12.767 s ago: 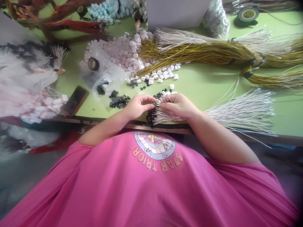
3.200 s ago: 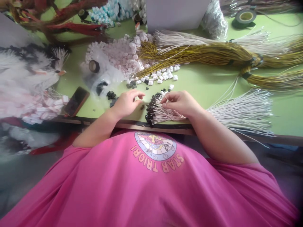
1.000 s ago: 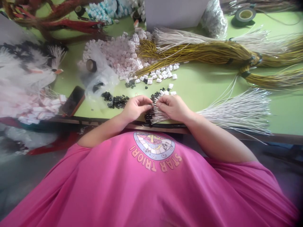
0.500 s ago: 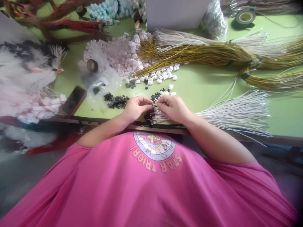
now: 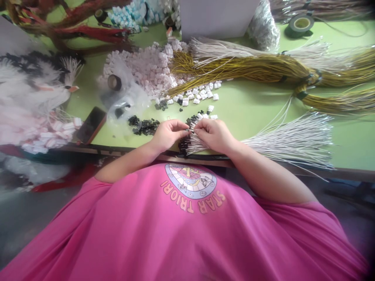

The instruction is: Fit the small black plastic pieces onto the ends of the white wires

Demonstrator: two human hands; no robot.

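The hands were held nearly fingertip to fingertip above a green surface, both closed in a pinch. A white wire was apparently gripped in the right hand, and what looked like a small dark piece in the left hand; whether the two touched could not be told. The wire bundle was spread beneath and to the right of the right hand, with black pieces clustered at its end under the left fingertips. The step in hand was judged to be the joining of one piece to one wire, for which steady grips and close alignment were called for next. Loose black parts were strewn beside the left hand; white connectors were scattered beyond both. On the pink shirt below the hands, "STAR TRIORI" could be read, inverted; no other writing was legible.
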